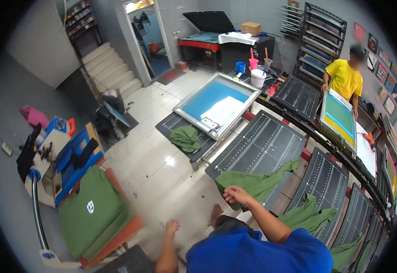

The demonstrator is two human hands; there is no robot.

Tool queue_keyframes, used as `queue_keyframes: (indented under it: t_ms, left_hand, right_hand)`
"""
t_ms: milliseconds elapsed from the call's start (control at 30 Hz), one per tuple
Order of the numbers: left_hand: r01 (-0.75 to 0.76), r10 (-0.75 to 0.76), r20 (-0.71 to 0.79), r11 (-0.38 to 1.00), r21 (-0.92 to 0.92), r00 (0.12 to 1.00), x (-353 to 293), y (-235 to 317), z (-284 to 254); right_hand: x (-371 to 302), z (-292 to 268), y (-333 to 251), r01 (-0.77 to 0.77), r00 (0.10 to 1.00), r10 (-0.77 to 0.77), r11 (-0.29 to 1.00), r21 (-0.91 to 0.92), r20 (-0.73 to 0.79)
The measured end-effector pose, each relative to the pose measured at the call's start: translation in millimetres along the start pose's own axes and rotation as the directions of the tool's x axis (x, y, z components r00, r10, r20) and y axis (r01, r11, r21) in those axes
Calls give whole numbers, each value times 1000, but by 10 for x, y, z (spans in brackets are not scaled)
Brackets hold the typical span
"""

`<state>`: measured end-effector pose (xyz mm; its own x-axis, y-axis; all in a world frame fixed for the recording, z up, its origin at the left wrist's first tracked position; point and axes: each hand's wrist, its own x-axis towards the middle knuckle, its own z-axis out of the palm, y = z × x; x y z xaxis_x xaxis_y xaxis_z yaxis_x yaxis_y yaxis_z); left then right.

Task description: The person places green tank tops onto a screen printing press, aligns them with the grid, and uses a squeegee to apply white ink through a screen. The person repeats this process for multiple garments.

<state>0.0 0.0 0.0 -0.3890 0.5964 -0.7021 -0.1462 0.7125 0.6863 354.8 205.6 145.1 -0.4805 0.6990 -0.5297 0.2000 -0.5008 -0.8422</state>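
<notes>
A green garment (257, 182), which looks like a T-shirt, lies bunched across the near end of a black printing platen (260, 139) marked with white rulers. My right hand (238, 195) is at its near left edge, fingers curled together against the cloth; the exact grip is partly hidden. My left hand (172, 226) hangs low over the tiled floor, its fingers loosely closed with nothing visible in them. To its left, a stack of green shirts (91, 214) with a small white print rests on a brown board (137, 224).
A framed screen (216, 98) with blue mesh stands over another platen holding a crumpled green cloth (185, 139). More platens (321, 177) with green shirts curve away right. A person in yellow (345, 79) handles a screen (339, 118). Ink tubs (257, 78) stand behind.
</notes>
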Motion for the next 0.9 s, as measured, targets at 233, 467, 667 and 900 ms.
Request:
queue_keyframes:
  t_ms: [233,467,667,900]
  left_hand:
    - [-117,119,140,993,-24,983,708,1452,-54]
    - [-71,79,132,995,-64,988,949,1949,141]
    - [-407,404,-81,913,-16,911,1764,3354,-184]
    - [-791,814,177,445,420,553,3701,5792,539]
  right_hand:
    - [1932,-433,-1250,397,797,-290,912,99,-529]
    - [3214,-1346,-1196,293,477,-81,954,71,-875]
    - [3255,-956,-1440,213,438,4,971,108,-899]
    - [3383,-935,-1373,255,287,103,950,179,-952]
